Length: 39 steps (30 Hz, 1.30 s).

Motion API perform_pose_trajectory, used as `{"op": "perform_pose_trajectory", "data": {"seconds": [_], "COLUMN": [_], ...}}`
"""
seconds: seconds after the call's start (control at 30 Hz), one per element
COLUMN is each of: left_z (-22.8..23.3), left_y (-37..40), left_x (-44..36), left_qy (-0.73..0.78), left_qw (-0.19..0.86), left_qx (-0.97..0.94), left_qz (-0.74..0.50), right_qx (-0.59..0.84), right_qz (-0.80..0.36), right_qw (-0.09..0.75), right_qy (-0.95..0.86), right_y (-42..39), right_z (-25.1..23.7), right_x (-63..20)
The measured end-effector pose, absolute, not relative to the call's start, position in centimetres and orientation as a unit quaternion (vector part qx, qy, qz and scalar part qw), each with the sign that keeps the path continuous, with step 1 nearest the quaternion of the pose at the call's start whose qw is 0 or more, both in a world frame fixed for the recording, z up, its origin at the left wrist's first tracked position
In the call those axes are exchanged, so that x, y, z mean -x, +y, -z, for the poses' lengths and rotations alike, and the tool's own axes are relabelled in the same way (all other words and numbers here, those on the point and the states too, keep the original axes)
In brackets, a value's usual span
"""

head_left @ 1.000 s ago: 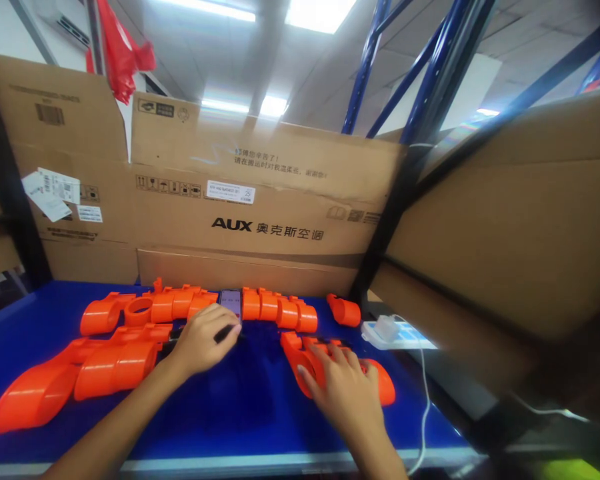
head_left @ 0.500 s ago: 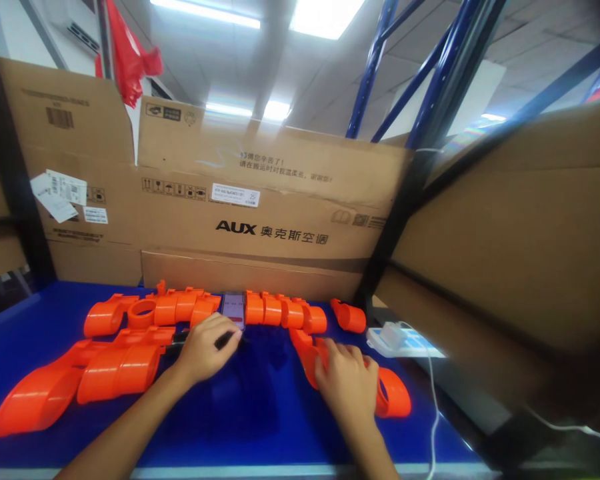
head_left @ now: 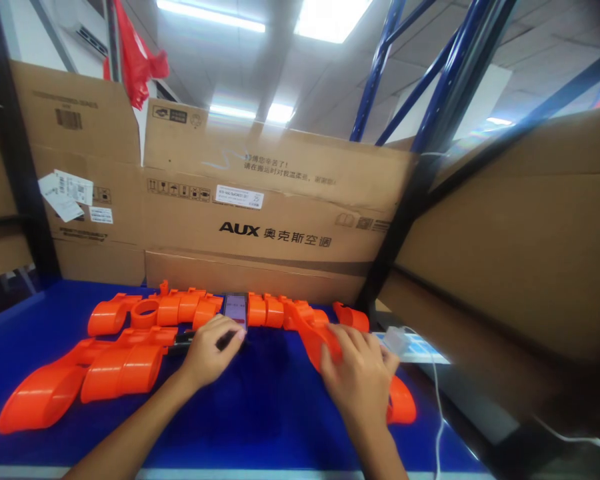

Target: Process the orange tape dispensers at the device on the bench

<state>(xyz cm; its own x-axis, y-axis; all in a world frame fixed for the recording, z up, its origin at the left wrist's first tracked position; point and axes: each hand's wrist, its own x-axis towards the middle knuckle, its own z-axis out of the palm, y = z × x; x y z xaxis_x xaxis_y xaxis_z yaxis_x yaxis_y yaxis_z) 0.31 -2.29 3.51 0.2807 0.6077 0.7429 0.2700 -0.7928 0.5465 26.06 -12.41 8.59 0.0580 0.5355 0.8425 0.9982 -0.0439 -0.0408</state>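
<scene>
Hands are working low over the blue table (head_left: 260, 413): the right hand (head_left: 363, 380) is clasping an orange part (head_left: 325, 340), the left hand (head_left: 210, 350) is curling around a black tool (head_left: 227, 340). Gripping the part firmly would likely be helping.

A blue table (head_left: 260, 413) is walled at twelve o'clock by brown cardboard boxes (head_left: 260, 200) and at three o'clock by more cardboard (head_left: 520, 253), with blue shelving posts (head_left: 380, 67), a red plastic bag (head_left: 135, 57) and bright ceiling lights (head_left: 330, 17) overhead.
</scene>
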Motion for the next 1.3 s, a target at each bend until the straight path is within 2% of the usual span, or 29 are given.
{"op": "perform_pose_trajectory", "data": {"seconds": [0.1,0.2,0.33,0.47,0.6,0.73,0.8,0.9,0.97,1.03,1.17,1.3], "left_z": [-3.6,-3.3,-2.7,-2.7,-3.2,-3.3,-3.2,-3.1,-3.1,-3.1,-3.0,-2.8], "left_y": [-2.3,-2.0,-1.3,-1.2,-1.3,-0.9,-0.8,-0.8,-0.9,-1.0,-1.0,-0.9], "left_x": [-0.6,-0.7,-1.0,-1.3,-1.0,-0.1,0.2,0.3,0.2,0.2,0.2,0.3], "left_qy": [0.279,0.260,0.214,0.196,0.194,0.218,0.234,0.246,0.250,0.254,0.261,0.261], "left_qw": [0.219,0.343,0.537,0.618,0.613,0.556,0.528,0.510,0.502,0.493,0.484,0.497], "left_qx": [-0.757,-0.699,-0.551,-0.444,-0.464,-0.547,-0.569,-0.577,-0.584,-0.596,-0.611,-0.598], "left_qz": [-0.548,-0.571,-0.602,-0.618,-0.609,-0.587,-0.585,-0.589,-0.586,-0.580,-0.569,-0.572], "right_qx": [0.575,0.522,0.474,0.441,0.446,0.514,0.605,0.725,0.744,0.737,0.708,0.724], "right_qz": [0.304,0.267,0.234,0.191,0.159,0.177,0.204,0.238,0.254,0.273,0.309,0.322], "right_qw": [0.411,0.444,0.435,0.415,0.448,0.472,0.406,0.242,0.163,0.133,0.154,0.193], "right_qy": [-0.638,-0.677,-0.729,-0.772,-0.758,-0.695,-0.654,-0.599,-0.596,-0.603,-0.616,-0.579], "right_y": [-11.5,-10.1,-8.5,-7.8,-7.9,-9.2,-10.4,-12.3,-13.1,-13.4,-13.5,-14.3], "right_z": [-9.2,-9.3,-9.1,-9.0,-9.3,-10.5,-11.1,-10.9,-10.0,-8.7,-6.4,-6.4], "right_x": [-23.6,-20.7,-17.6,-16.2,-16.9,-20.1,-22.1,-24.5,-25.3,-25.6,-26.1,-27.8]}}
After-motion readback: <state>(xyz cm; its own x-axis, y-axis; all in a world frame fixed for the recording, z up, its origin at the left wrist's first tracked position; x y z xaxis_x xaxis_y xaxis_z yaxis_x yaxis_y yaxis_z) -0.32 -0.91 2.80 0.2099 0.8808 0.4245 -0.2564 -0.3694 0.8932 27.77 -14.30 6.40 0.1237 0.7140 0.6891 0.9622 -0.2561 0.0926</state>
